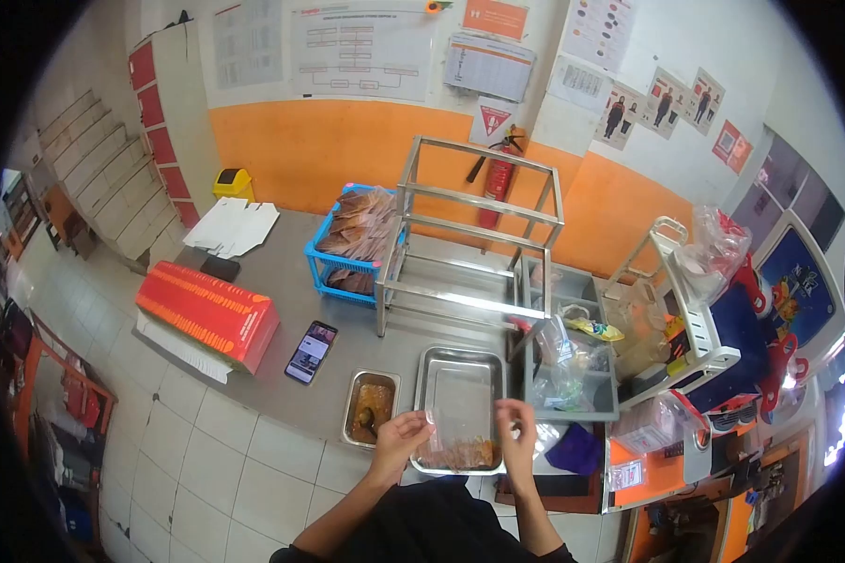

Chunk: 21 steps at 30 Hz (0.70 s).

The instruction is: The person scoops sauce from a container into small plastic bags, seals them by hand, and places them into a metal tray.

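My left hand (402, 443) is closed on the edge of a small clear plastic bag (433, 433), over the left side of a steel tray (422, 373). Beyond the tray's right rim is my right hand (518, 433), its fingers bent and a little apart, with nothing visible in them. Several filled clear sachets (465, 454) with brown contents lie at the near end of the tray. Left of it stands a smaller steel pan (354, 383) of brown sauce (376, 389), with a dark spoon (367, 418) in it.
Behind the tray stands a metal frame rack (479, 197). Stacked blue baskets (321, 251) hold many brown sachets. A phone (311, 353) and a red box (207, 314) are on the left of the table. A grey divided bin (580, 413) with plastic bags adjoins on the right.
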Available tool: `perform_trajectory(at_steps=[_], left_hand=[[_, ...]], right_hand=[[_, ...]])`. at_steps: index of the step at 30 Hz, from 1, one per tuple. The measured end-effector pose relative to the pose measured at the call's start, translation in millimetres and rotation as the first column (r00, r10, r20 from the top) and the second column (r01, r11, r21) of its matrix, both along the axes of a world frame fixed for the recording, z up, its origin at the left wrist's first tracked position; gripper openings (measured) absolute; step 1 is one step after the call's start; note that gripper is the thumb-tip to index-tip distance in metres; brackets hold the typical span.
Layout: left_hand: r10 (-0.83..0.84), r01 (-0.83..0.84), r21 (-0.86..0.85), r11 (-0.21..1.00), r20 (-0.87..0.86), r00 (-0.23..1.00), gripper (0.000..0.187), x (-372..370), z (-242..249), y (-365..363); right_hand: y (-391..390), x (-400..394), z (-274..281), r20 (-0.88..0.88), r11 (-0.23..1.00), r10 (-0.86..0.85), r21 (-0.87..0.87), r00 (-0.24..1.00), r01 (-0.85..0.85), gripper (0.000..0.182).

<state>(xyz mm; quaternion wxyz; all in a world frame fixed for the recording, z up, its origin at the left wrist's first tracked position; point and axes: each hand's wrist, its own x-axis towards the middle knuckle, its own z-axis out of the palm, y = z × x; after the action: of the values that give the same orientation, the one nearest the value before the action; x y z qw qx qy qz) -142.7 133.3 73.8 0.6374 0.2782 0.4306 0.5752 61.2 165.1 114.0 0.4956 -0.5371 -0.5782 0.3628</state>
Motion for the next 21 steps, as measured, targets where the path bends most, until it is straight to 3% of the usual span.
perform_trajectory(at_steps=[2,6,8,11,17,20,21], left_hand=[[0.037,-0.037,-0.005,0.999,0.03,0.999,0.027,-2,-2,-4],[0.088,-0.088,-0.008,0.996,0.125,0.988,0.029,-12,-9,-11],[0.083,-0.08,-0.041,0.996,0.093,0.992,0.03,-20,-10,-16],[0.075,-0.073,-0.057,0.996,0.041,0.996,0.031,-27,-5,-26],[0.082,-0.083,0.009,0.997,0.072,0.994,0.03,-43,-12,-40],[0.052,-0.049,0.052,0.997,-0.047,0.998,0.028,-50,-9,-43],[0.036,-0.029,0.068,0.997,-0.099,0.994,0.027,-52,-8,-44]], right_hand=[[-4,-19,12,0.217,0.963,0.235,0.08,0.948,-0.257,0.017],[-11,-58,20,0.154,0.899,0.419,-0.211,0.895,-0.384,0.018],[-8,-63,14,0.122,0.842,0.489,-0.324,0.864,-0.431,0.022],[-11,-70,2,0.105,0.799,0.546,-0.366,0.831,-0.478,0.023],[-18,-80,-21,-0.329,0.715,0.539,-0.308,0.775,-0.628,0.017],[-23,-87,-19,0.057,0.811,0.547,-0.285,0.835,-0.512,0.014],[-23,-91,-12,0.136,0.802,0.58,-0.267,0.803,-0.535,0.014]])
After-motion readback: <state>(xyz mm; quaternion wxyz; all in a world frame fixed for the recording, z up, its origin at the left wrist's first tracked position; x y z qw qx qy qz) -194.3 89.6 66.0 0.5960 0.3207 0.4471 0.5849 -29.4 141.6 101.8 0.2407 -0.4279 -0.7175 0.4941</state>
